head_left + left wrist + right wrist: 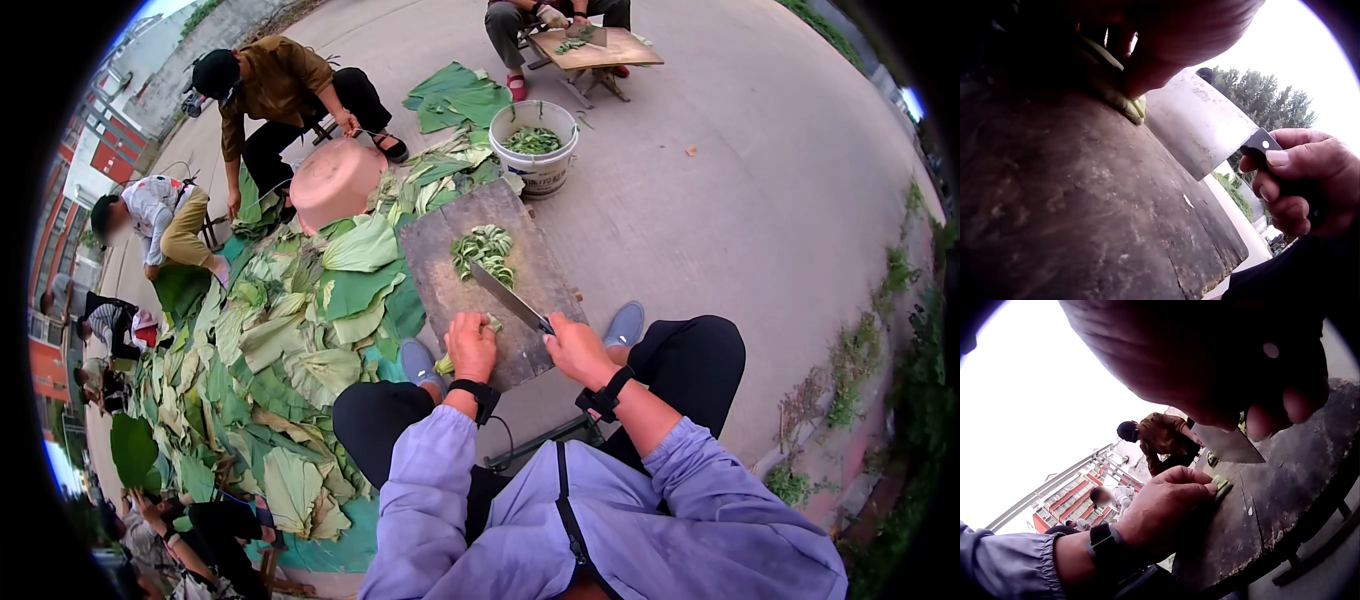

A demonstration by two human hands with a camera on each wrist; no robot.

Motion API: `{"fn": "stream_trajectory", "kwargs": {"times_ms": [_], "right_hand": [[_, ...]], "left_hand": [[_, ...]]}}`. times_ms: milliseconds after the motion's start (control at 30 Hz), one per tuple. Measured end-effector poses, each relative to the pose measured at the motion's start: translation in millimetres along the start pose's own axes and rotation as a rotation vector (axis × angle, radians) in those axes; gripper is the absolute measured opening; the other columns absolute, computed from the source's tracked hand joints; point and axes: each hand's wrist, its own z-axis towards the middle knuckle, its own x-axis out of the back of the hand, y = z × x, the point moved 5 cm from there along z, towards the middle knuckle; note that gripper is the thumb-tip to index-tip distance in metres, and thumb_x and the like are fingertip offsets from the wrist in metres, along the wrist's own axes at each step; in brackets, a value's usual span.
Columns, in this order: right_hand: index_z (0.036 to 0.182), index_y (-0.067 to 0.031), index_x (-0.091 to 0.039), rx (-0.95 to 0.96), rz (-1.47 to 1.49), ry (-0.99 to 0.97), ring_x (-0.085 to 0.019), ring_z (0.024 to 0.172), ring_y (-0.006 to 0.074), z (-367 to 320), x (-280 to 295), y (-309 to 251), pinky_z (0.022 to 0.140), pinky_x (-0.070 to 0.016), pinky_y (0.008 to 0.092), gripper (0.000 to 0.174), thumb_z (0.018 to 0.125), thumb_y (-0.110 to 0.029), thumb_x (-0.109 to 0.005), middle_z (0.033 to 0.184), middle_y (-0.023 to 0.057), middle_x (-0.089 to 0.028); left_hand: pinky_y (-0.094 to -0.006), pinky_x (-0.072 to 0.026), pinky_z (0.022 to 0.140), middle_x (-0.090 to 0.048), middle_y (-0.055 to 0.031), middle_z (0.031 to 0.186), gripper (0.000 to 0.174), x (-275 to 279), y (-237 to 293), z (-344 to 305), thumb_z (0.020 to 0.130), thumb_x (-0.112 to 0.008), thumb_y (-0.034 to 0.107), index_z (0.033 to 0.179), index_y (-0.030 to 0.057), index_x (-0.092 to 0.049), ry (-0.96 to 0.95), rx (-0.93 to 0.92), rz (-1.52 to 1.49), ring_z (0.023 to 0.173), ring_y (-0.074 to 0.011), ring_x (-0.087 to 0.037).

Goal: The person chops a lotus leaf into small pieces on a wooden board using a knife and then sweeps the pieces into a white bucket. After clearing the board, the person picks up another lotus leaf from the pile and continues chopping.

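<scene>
My right hand (582,352) grips the black handle of a cleaver (510,297), its broad blade angled over a worn wooden cutting board (435,255). In the left wrist view, the fingers and thumb (1280,157) wrap round that handle. My left hand (470,348) holds a rolled green leaf (1222,486) down on the board, thumb and fingers pinching it near its cut end. Beside this hand, the blade (1191,128) stands close to the end of the roll. Sliced green strips (483,250) lie heaped on the board beyond the blade.
Large leaves (280,350) cover the ground to the left. A white bucket (545,182) with chopped greens stands past the board, a pink basin (338,185) at upper left. Several people sit around; one cuts at another board (625,48).
</scene>
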Motion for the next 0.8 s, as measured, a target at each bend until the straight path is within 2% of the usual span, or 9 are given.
{"fn": "stream_trajectory", "kwargs": {"times_ms": [367, 800], "right_hand": [[0.11, 0.0007, -0.053, 0.124, 0.009, 0.027, -0.069, 0.091, 0.0525, -44.3, -1.7, -4.4, 0.081, -0.0527, 0.0622, 0.024, 0.102, -0.02, -0.063, 0.103, 0.0289, -0.069], [0.108, 0.0012, -0.053, 0.083, -0.023, -0.022, -0.07, 0.088, 0.0506, -57.0, 0.2, -13.9, 0.077, -0.0539, 0.0611, 0.023, 0.102, -0.019, -0.061, 0.101, 0.0281, -0.068]], "left_hand": [[-0.0491, -0.0467, 0.09, -0.066, -0.0088, 0.101, 0.015, 1.0, -2.3, 0.4, 0.083, -0.077, 0.01, 0.095, 0.0134, -0.07, -0.005, 0.0, -0.047, 0.104, -0.0349, -0.063], [-0.0487, -0.0469, 0.092, -0.066, -0.0105, 0.102, 0.013, -0.4, -2.9, 0.6, 0.084, -0.073, 0.01, 0.097, 0.011, -0.071, -0.002, -0.033, -0.058, 0.104, -0.0362, -0.063]]}}
